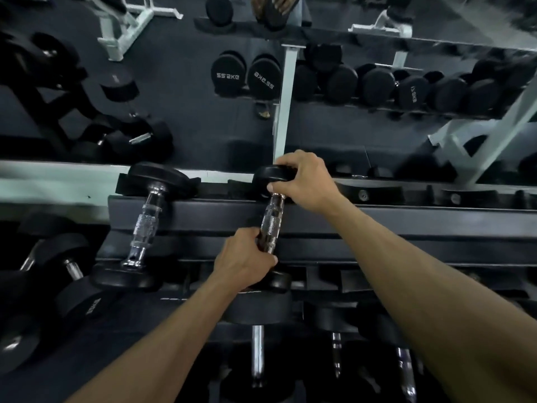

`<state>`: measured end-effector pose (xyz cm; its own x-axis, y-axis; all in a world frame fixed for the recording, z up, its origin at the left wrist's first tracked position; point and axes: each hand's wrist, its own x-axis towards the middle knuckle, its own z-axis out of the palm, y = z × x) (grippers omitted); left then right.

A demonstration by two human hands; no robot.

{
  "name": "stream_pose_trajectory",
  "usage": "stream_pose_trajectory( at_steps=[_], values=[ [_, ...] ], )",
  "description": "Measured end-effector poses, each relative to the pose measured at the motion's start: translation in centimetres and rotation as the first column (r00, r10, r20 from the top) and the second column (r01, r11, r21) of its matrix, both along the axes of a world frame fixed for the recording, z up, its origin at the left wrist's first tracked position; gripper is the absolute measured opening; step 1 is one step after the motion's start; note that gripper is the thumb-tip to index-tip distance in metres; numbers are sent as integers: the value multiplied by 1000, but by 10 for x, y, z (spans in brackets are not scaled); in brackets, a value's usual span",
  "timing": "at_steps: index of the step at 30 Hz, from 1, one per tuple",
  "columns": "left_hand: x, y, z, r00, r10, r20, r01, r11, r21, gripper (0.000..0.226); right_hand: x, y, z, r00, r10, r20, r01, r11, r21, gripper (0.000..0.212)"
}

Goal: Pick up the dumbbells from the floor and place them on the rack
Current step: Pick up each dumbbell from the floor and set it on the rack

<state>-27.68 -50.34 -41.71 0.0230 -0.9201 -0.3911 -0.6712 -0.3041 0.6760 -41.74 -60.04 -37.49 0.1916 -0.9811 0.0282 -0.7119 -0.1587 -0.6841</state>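
Both hands are seating a black-headed dumbbell with a knurled chrome handle (271,225) across the black steel rack (406,219). The left hand (247,261) has its fingers curled round the handle, and the right hand (305,181) grips the far head. Next, likely, comes settling it level and letting go.

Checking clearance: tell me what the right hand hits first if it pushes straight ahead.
Probably the mirror behind the black rack; the right hand already grips the dumbbell's black far head. Depth unclear.

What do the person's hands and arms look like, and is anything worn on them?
Both arms are bare up to the frame edge: no sleeves show. The left hand and the right hand carry no gloves, and no watch, ring or band is visible.
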Motion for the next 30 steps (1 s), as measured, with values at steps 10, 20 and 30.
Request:
stream_pose_trajectory(
  at_steps=[10,20,30],
  values=[
    [1,-1,-4,999,0,-52,2,999,36,19,4,-2,0,1000,14,7,-14,998,60,29],
    [-2,9,30,997,-66,33,72,977,-201,21,-29,31,20,988,-124,-96,128,991,41,56],
    [-117,50,75,800,-482,359,585,759,-285,62,-165,127,75,918,-304,-254,309,951,-22,58]
  ],
)
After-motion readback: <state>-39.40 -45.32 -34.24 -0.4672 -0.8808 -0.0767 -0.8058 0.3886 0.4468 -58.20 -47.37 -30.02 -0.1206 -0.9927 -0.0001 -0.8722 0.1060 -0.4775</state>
